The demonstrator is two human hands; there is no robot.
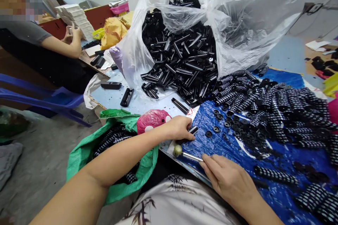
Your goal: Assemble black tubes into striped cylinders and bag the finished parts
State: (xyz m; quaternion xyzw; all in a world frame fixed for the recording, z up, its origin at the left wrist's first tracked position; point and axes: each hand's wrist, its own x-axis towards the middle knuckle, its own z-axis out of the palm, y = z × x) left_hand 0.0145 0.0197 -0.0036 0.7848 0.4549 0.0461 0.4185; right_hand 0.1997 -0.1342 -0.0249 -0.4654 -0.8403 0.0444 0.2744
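Note:
My left hand [181, 128] is closed around a short black plastic tube [193, 130] at the table's front edge, its fingers covering part of it. Just below, my right hand [229, 177] grips a small mallet [177, 150] with a yellowish round head and a metal shaft. The mallet head is close under the tube; whether they touch I cannot tell. Small black discs [216, 129] lie scattered on the blue plastic sheet [204, 116] to the right. Another black tube piece [180, 105] rests behind my left hand.
Behind is a big clear plastic bag [237, 38] spilling black tube parts [182, 56]. At right lie piled black-and-white patterned rollers [285, 102]. An open green sack [74, 158] with similar rollers stands at lower left. Another person [63, 47] works at the left beside a blue chair [60, 98].

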